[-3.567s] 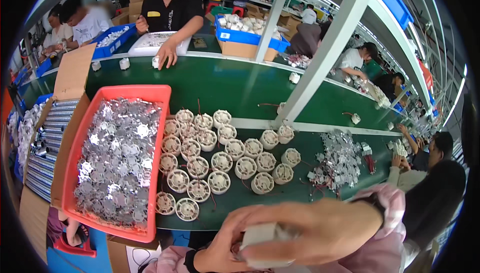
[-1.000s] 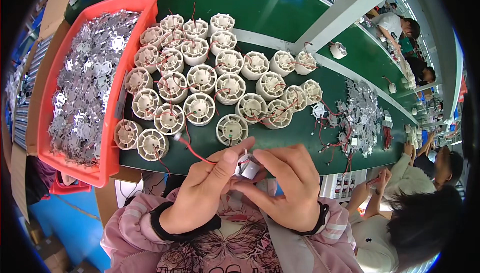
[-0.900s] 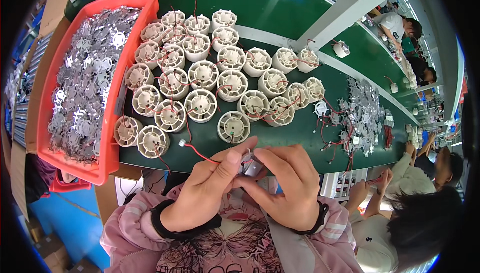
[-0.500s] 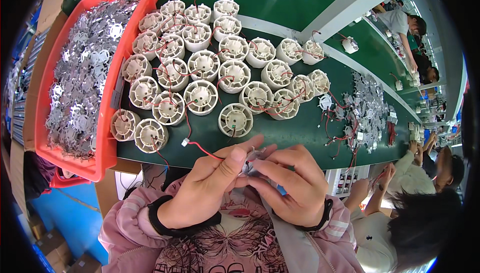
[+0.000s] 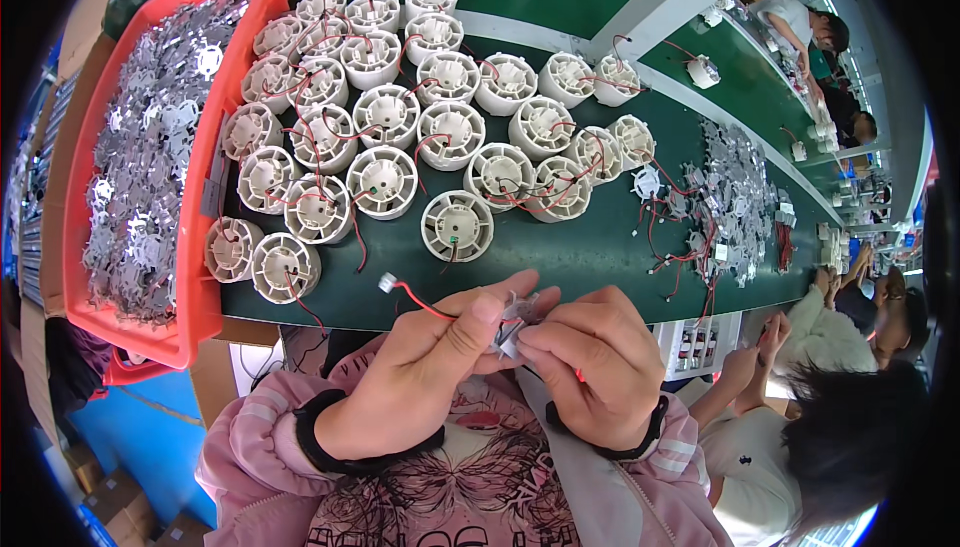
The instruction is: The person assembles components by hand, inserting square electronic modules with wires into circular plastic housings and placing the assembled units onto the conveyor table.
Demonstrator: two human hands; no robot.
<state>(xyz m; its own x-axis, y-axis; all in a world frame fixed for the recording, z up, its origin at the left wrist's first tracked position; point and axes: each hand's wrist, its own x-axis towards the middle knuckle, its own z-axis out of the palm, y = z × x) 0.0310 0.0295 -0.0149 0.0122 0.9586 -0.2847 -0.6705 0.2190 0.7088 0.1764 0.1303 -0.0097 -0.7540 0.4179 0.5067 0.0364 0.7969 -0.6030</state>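
Note:
My left hand [image 5: 405, 382] is closed on a small silver metal plate [image 5: 513, 327] with thin arms, held just off the table's near edge. From between its thumb and fingers a red wire [image 5: 420, 301] sticks out to the left, ending in a white connector [image 5: 387, 284]. My right hand [image 5: 605, 362] pinches the plate's right side between thumb and fingertips. Part of the plate is hidden by my fingers. Nearest beyond my hands stands a round white plastic housing [image 5: 457, 227] with a small green part inside.
Many similar white housings with red and black wires [image 5: 387, 183] cover the green table [image 5: 600, 267]. A red bin [image 5: 190, 317] of silver plates [image 5: 150, 157] stands at left. More plates with wires [image 5: 735, 207] are heaped at right. A co-worker [image 5: 760, 457] sits at the right.
My right fingers have shifted slightly on the plate, and more of its silver surface shows. The white connector has swung up. The table scene has shifted a little left in the view.

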